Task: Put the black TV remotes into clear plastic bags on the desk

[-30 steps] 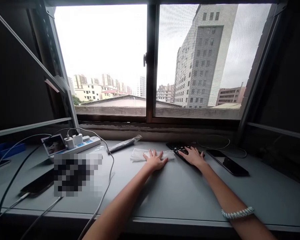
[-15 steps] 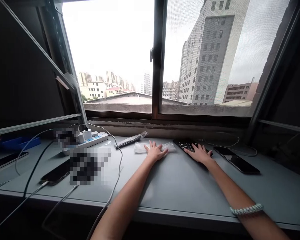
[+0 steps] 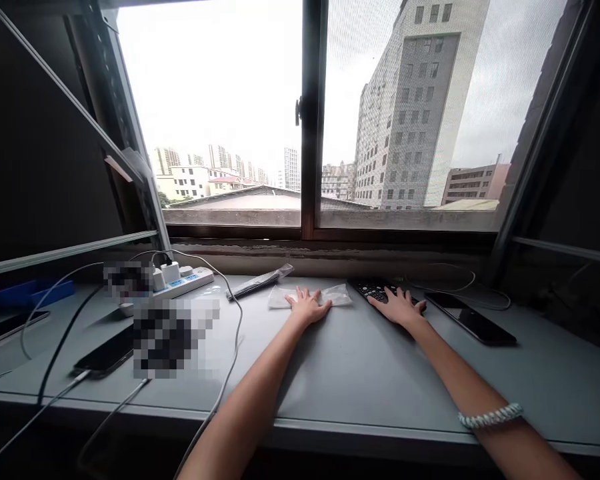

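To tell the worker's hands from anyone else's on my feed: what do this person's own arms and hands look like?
The left hand and right hand are ungloved. No sleeves show on the left forearm or right forearm; the right wears a pale mint, coiled hair-tie-like band. Nail details are too small to tell.

place: office or workshop, unclear which
worktop (image 3: 355, 373): grey, framed by metal posts (image 3: 131, 127)
window (image 3: 311, 147): city buildings (image 3: 415, 120) outside
power strip (image 3: 189, 283): chargers (image 3: 170, 272) plugged in
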`<state>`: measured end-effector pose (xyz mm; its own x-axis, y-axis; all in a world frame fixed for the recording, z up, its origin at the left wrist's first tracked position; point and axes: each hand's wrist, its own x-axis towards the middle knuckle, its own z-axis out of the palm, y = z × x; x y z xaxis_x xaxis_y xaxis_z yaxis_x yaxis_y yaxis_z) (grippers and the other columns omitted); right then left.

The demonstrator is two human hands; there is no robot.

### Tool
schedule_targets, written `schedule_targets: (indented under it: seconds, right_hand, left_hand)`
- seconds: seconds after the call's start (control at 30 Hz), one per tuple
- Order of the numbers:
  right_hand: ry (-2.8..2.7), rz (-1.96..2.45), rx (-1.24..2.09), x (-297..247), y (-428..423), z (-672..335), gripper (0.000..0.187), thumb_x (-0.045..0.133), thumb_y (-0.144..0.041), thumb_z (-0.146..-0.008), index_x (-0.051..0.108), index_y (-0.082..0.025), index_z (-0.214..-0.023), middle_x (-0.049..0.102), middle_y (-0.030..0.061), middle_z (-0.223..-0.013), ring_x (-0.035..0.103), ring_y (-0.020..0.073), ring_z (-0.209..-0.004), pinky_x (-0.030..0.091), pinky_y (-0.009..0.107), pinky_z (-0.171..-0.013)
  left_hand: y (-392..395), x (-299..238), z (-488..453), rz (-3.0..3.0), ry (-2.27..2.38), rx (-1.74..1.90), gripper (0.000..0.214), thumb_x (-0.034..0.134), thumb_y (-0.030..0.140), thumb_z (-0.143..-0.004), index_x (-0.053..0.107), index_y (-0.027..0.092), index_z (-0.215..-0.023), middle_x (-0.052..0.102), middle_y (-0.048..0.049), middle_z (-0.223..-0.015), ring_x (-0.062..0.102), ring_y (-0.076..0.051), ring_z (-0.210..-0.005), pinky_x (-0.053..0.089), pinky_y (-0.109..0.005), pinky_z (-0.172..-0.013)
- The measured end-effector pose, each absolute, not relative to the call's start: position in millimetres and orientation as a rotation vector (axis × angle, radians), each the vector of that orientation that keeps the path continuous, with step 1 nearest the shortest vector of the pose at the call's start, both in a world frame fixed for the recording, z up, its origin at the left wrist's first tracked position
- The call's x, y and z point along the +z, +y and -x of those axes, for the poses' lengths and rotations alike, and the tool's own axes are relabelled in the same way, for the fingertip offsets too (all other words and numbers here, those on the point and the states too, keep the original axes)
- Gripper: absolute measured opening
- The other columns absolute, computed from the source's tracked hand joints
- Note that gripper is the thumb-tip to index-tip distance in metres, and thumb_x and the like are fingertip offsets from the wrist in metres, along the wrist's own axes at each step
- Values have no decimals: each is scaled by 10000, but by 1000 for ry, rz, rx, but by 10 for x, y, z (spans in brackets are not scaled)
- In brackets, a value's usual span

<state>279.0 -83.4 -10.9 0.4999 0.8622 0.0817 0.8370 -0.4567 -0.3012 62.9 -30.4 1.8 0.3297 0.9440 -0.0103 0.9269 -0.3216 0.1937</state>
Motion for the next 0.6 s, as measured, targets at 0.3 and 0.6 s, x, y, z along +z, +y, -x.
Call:
schedule_targets:
  seconds: [0.3, 0.6]
  right_hand:
    - [-1785, 1812, -149, 15, -870, -2611, 642, 309, -558, -841, 283, -248, -1403, 307, 55, -1447, 221, 219, -1347, 73, 494, -1087]
    - [-2169, 1644, 6, -87, -883, -2446, 419, 371, -486, -845, 668, -245, -1016, 638, 47, -1120, 499, 218, -1150, 44, 519, -1083]
  left_hand:
    - [-410, -32, -736, -2420, 1631, 202, 779, 139, 706, -779, 211, 271, -1422, 81, -91, -1510, -74, -367, -1356, -36, -651, -998]
    - [-342, -25, -602, -2237, 1949, 269, 785, 61, 626, -822, 206, 150, -1429, 158, -128, -1490, -22, -320, -1371, -35, -540, -1067]
